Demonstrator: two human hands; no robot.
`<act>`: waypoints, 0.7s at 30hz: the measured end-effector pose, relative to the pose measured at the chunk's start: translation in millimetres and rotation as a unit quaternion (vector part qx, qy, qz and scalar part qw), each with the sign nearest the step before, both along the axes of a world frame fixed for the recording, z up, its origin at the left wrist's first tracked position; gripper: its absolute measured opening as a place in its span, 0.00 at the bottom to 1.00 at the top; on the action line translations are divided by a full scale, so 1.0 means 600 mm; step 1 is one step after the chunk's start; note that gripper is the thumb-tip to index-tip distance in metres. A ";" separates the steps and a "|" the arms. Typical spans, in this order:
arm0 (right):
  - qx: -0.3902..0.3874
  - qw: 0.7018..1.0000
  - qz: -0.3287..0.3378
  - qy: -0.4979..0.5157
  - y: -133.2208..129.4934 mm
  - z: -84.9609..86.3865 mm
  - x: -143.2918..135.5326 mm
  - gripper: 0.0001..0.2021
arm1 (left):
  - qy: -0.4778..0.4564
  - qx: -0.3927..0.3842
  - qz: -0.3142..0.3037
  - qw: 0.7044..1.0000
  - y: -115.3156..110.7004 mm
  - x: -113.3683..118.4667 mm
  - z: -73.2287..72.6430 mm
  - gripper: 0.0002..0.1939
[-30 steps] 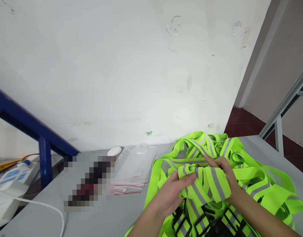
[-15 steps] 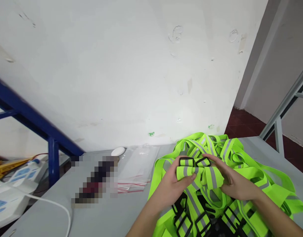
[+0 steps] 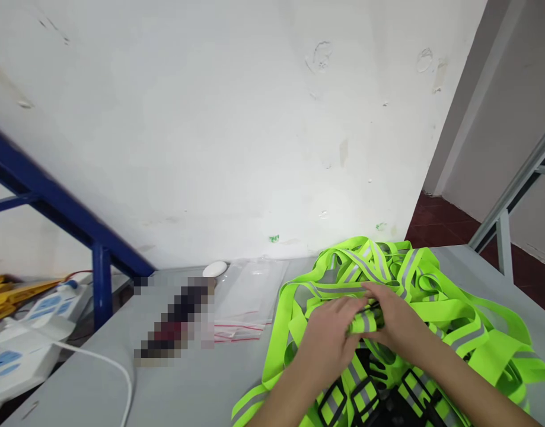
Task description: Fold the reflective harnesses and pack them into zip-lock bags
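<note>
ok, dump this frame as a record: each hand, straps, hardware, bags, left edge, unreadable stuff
left grip: closed on folded reflective strap
right grip: closed on the same strap, opposite side
pile: neon yellow-green reflective straps, heaped on grey tabletop
hardware: black strap buckles, near side of pile
bags: clear zip-seal bags, red seal lines, left of pile
left edge: blue metal frame, white power strip
unreadable: pixelated patch

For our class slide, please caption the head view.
Two hands grip a bundled neon-green strap over more striped straps.
</note>
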State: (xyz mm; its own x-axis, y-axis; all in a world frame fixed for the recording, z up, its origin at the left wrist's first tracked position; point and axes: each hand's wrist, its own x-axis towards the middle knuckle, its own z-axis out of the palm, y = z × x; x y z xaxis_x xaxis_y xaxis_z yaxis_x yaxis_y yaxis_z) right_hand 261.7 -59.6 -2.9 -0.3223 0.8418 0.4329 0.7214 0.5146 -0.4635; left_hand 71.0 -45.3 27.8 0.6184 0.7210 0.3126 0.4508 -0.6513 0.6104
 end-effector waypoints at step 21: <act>0.245 0.965 -0.023 -0.092 0.000 -0.001 0.041 0.30 | 0.007 0.118 0.309 0.944 0.088 -0.144 0.018 0.12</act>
